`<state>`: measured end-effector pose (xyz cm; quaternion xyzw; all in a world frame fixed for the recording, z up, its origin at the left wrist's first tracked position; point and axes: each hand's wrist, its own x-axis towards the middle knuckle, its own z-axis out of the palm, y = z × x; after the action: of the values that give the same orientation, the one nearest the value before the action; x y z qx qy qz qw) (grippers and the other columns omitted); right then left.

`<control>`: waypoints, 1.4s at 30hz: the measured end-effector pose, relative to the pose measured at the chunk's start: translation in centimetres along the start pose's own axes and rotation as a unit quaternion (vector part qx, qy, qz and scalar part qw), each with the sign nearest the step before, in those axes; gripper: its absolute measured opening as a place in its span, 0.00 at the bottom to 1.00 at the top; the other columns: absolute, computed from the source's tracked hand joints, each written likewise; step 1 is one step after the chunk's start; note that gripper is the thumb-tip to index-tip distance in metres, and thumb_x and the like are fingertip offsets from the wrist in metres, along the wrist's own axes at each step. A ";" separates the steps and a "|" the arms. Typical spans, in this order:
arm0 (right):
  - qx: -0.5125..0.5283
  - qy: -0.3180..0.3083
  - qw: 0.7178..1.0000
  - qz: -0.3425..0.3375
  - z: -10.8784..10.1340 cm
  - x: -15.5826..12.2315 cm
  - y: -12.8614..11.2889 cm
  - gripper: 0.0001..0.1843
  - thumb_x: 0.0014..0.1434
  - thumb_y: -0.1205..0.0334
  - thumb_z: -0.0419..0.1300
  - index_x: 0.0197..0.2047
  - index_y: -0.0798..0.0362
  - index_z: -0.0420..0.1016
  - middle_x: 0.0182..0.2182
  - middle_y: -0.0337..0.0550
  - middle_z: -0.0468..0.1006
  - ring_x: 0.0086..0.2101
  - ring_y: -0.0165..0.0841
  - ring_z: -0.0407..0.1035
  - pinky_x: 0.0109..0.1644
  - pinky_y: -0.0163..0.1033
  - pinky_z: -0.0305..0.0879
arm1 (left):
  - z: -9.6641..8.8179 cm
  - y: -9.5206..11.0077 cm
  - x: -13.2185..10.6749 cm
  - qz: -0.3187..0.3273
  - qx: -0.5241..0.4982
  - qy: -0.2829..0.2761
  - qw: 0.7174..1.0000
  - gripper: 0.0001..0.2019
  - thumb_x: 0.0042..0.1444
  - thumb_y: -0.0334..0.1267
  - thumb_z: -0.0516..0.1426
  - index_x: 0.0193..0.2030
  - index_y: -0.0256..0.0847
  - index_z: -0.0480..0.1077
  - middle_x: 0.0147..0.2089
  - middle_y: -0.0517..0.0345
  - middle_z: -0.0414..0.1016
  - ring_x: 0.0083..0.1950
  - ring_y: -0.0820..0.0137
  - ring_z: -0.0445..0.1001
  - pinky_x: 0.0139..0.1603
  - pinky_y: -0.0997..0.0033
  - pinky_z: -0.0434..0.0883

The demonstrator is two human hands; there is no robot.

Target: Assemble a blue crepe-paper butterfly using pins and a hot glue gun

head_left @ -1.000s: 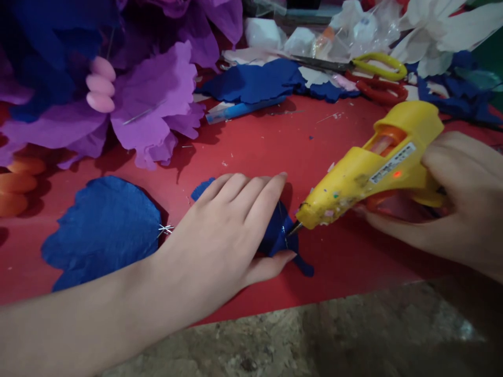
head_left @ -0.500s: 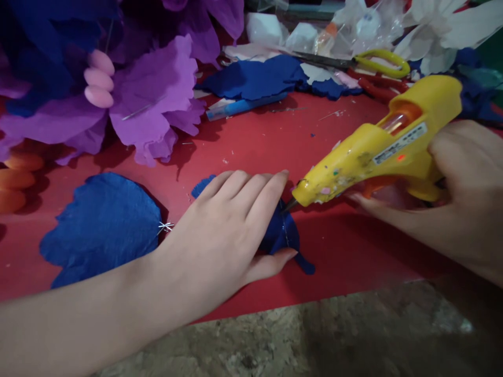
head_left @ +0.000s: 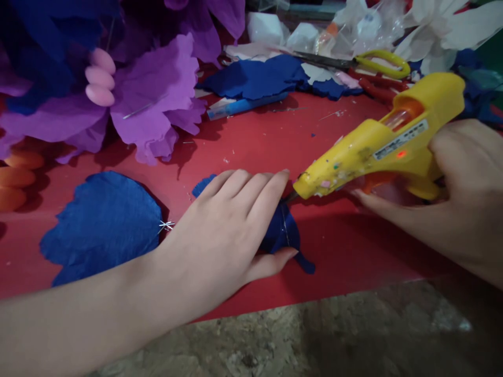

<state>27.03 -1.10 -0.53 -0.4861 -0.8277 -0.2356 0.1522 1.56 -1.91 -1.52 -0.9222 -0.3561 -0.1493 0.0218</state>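
My left hand [head_left: 231, 225] holds a dark blue crepe paper petal [head_left: 281, 230] down on the red sheet, fingers at its upper edge and thumb at its lower side. Most of that petal is hidden under the hand. A thin shiny line of glue [head_left: 285, 222] crosses its bare right part. In my right hand [head_left: 467, 173] is a yellow hot glue gun [head_left: 361, 149] with an orange trigger and a small lit red light. Its nozzle meets the petal's upper edge, close to my left fingertips. A larger blue petal [head_left: 106, 225] with wire ends lies to the left.
Purple paper flowers [head_left: 157, 99] and a strand of pink beads [head_left: 100, 77] fill the back left, with orange beads [head_left: 18, 180] below. Behind lie blue paper scraps [head_left: 255, 76], a blue pen [head_left: 247, 106] and yellow-handled scissors [head_left: 381, 64]. The red sheet [head_left: 251, 141] ends at a stained surface [head_left: 243, 345].
The glue gun's nozzle has moved slightly up along the glue line to the petal's upper edge. My left hand stays in place.
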 end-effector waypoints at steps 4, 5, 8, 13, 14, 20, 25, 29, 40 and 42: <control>0.004 0.002 1.000 0.019 -0.1 0.3 -0.1 0.20 0.62 0.45 0.51 0.37 0.55 0.66 0.33 0.49 0.72 0.37 0.39 0.71 0.28 0.41 0.60 | -0.1 0.1 -0.1 -0.005 -0.006 -0.001 1.000 0.33 0.57 0.51 0.58 0.59 0.25 0.59 0.51 0.42 0.74 0.49 0.56 0.72 0.50 0.59 0.70; 0.007 0.003 1.000 0.018 -0.2 0.4 -0.1 0.19 0.61 0.45 0.51 0.36 0.55 0.65 0.32 0.49 0.72 0.36 0.39 0.71 0.27 0.40 0.59 | -0.2 0.2 -0.1 -0.007 -0.010 -0.004 1.000 0.32 0.57 0.50 0.58 0.59 0.25 0.60 0.51 0.42 0.74 0.49 0.56 0.72 0.50 0.59 0.70; 0.016 -0.003 1.000 -0.001 -0.3 0.5 -0.1 0.18 0.60 0.45 0.51 0.34 0.53 0.63 0.31 0.47 0.71 0.34 0.37 0.71 0.25 0.39 0.56 | -0.2 0.1 0.0 -0.007 -0.017 -0.004 1.000 0.33 0.55 0.51 0.60 0.58 0.24 0.60 0.51 0.40 0.74 0.48 0.55 0.72 0.49 0.57 0.71; 0.039 -0.041 0.998 -0.002 -0.6 0.3 0.2 0.24 0.60 0.37 0.44 0.33 0.51 0.59 0.36 0.48 0.73 0.35 0.38 0.72 0.22 0.39 0.50 | -0.1 0.0 0.1 -0.003 -0.015 -0.002 1.000 0.34 0.55 0.50 0.60 0.59 0.23 0.60 0.50 0.39 0.74 0.48 0.54 0.72 0.49 0.57 0.71; 0.041 -0.044 0.998 0.001 -0.7 0.3 0.2 0.25 0.60 0.36 0.43 0.33 0.51 0.59 0.36 0.49 0.73 0.36 0.38 0.72 0.22 0.39 0.49 | -0.1 0.0 0.0 -0.004 -0.016 -0.005 1.000 0.33 0.55 0.50 0.60 0.59 0.24 0.60 0.50 0.39 0.74 0.49 0.54 0.72 0.49 0.58 0.71; 0.051 -0.073 0.996 -0.001 -1.1 0.5 0.5 0.28 0.60 0.33 0.40 0.33 0.51 0.58 0.36 0.51 0.73 0.37 0.40 0.72 0.23 0.40 0.50 | -0.1 0.0 0.0 -0.004 -0.016 -0.002 1.000 0.33 0.55 0.51 0.60 0.58 0.24 0.61 0.50 0.39 0.75 0.48 0.54 0.73 0.49 0.57 0.71; 0.048 -0.055 0.997 -0.008 -0.7 0.4 0.6 0.27 0.61 0.35 0.41 0.32 0.51 0.57 0.35 0.48 0.73 0.35 0.37 0.72 0.22 0.38 0.49 | -0.2 -0.1 0.0 0.000 -0.019 0.002 1.000 0.33 0.55 0.50 0.60 0.58 0.22 0.61 0.49 0.39 0.75 0.47 0.54 0.73 0.48 0.56 0.72; 0.027 -0.015 1.000 0.003 -0.1 0.4 0.3 0.21 0.62 0.42 0.48 0.33 0.52 0.61 0.32 0.46 0.71 0.34 0.36 0.71 0.24 0.38 0.52 | -0.2 -0.1 0.0 -0.009 -0.020 -0.011 1.000 0.31 0.57 0.50 0.57 0.59 0.25 0.60 0.51 0.41 0.74 0.49 0.55 0.72 0.50 0.58 0.71; 0.011 0.009 1.000 0.016 0.0 0.6 -0.1 0.21 0.61 0.44 0.53 0.36 0.57 0.66 0.30 0.49 0.70 0.35 0.38 0.70 0.28 0.40 0.58 | -0.1 -0.2 -0.1 -0.002 -0.021 -0.003 1.000 0.33 0.57 0.52 0.58 0.59 0.24 0.58 0.51 0.40 0.73 0.49 0.54 0.72 0.51 0.57 0.70; 0.014 0.007 1.000 -0.003 -0.1 0.5 0.0 0.21 0.62 0.45 0.52 0.36 0.56 0.65 0.30 0.49 0.70 0.34 0.37 0.69 0.26 0.39 0.54 | -0.1 -0.2 -0.1 -0.003 -0.017 -0.003 1.000 0.34 0.56 0.52 0.59 0.59 0.24 0.58 0.51 0.39 0.73 0.49 0.54 0.72 0.50 0.56 0.70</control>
<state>26.77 -0.78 -0.20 -0.4799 -0.8310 -0.2283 0.1642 1.35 -1.84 -1.46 -0.9219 -0.3560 -0.1524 0.0043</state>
